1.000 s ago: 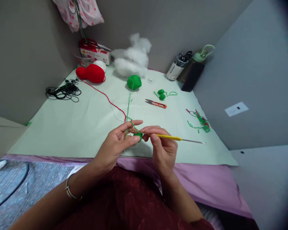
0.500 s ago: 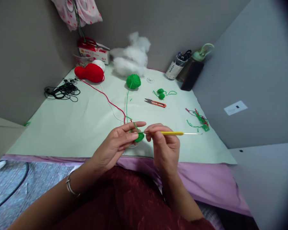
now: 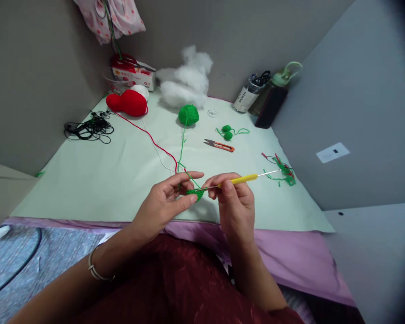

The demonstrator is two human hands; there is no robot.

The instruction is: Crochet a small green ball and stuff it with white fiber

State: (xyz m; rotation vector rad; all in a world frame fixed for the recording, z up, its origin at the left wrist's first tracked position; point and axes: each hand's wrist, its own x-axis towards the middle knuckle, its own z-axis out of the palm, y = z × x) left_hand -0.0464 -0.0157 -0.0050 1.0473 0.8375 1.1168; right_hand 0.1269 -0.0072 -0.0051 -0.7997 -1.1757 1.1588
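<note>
Between thumb and fingers, my left hand (image 3: 165, 200) pinches a small green crocheted piece (image 3: 199, 194), with green yarn running over its fingers. My right hand (image 3: 234, 202) grips a crochet hook with a yellow handle (image 3: 245, 179); its thin metal tip touches the top edge of the green piece. The hook's other metal end points up to the right. From the green yarn ball (image 3: 188, 115) a strand leads down to my left hand. Red yarn from the red skein (image 3: 130, 102) ends close to that hand.
Orange-handled snips (image 3: 219, 145) and two small green pieces (image 3: 227, 132) lie beyond my hands. White stuffing (image 3: 185, 81) sits at the back. Black cord (image 3: 89, 128) is at left, yarn scraps (image 3: 285, 172) at right. A pen cup (image 3: 246, 95) and a phone (image 3: 272, 106) stand back right.
The hook has tilted, its far end now higher. My left thumb and the green piece have shifted slightly, and the strand from the green ball lies differently.
</note>
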